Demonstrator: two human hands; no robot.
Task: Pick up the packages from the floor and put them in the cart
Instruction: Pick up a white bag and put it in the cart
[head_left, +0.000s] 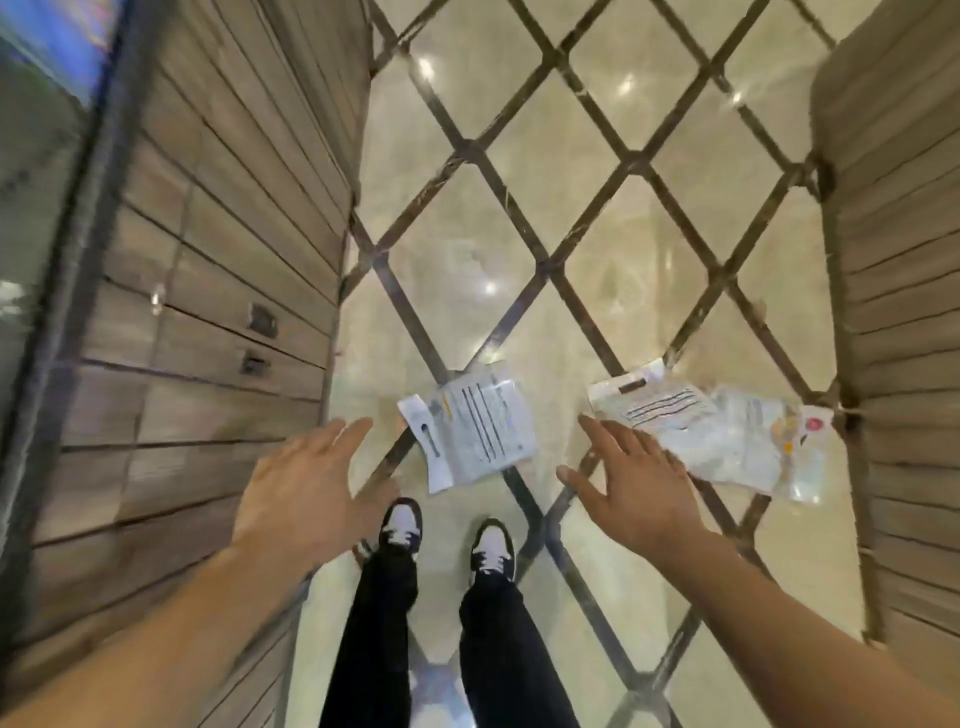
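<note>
Two flat white printed packages lie on the glossy tiled floor (467, 218) ahead of my feet. The nearer package (470, 426) sits in the middle, just beyond my left shoe. The second, larger package (717, 431) lies to the right, beside the wooden wall. My left hand (306, 488) reaches forward with spread fingers, holding nothing, left of the middle package. My right hand (634, 488) is stretched out with straight fingers, empty, above the near-left corner of the right package. No cart is in view.
A slatted wooden wall (208, 322) runs along the left and another wooden panel (904, 338) stands at the right, leaving a narrow floor corridor. My legs in black trousers and black-and-white shoes (447, 545) stand at the bottom centre.
</note>
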